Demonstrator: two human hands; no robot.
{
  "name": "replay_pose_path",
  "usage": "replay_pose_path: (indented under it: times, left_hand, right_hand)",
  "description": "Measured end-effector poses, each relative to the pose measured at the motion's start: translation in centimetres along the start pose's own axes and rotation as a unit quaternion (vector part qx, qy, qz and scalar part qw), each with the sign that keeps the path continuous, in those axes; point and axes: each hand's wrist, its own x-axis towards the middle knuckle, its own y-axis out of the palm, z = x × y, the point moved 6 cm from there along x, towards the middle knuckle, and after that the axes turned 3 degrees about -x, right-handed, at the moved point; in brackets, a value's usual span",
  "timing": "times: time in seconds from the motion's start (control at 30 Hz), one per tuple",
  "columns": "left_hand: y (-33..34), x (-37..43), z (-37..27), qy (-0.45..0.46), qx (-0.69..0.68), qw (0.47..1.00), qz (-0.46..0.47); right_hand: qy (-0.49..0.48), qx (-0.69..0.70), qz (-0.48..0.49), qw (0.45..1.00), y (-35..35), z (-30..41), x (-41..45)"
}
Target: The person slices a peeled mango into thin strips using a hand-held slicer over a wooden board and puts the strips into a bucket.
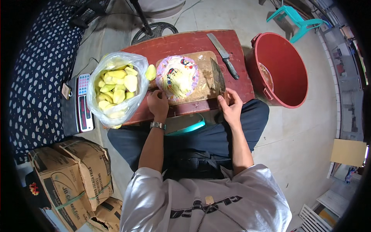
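Observation:
My left hand (158, 104) is at the lower left rim of a round plate (160, 64) with a purple scalloped edge and cartoon figures; whether its curled fingers grip the rim is hidden. A heap of pale green shreds (181, 84) lies on the plate, which sits on a worn wooden cutting board (204, 62). My right hand (232, 105) grips the near end of a dark, flat tool (218, 76), possibly a slicer, along the board's right side. One peeled pale green fruit piece (150, 72) lies left of the plate, beside an open plastic bag (139, 65) of similar peeled pieces (118, 84).
On the red table (185, 40), a long knife (223, 55) lies beyond the board. A red bucket (289, 66) stands right, a digital scale (85, 110) left. Cardboard boxes (66, 179) are stacked lower left. A turquoise plastic stool (298, 20) stands far right.

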Motion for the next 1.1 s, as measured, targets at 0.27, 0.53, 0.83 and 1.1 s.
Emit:
replay_pose_path:
  times: [0.27,0.53,0.83,1.1]
  left_hand:
    - [1.6,2.8,-1.7,-0.049,-0.227,0.972,0.033]
    - [4.5,9.1,-6.1,0.104,-0.166,0.975,0.108]
    - [9.5,13.3,-12.4,-0.036,0.081,0.926,0.367]
    - [14.9,14.5,-10.4,0.059,0.121,0.915,0.381]
  right_hand:
    - [0.034,0.060,-0.002,0.998,-0.6,-1.9,0.4]
    - [0.033,0.093,-0.013,0.995,-0.7,-2.7,0.6]
    - [0.030,0.078,-0.019,0.996,-1.5,-2.8,0.6]
    - [0.010,0.056,-0.016,0.998,-1.0,-2.3,0.7]
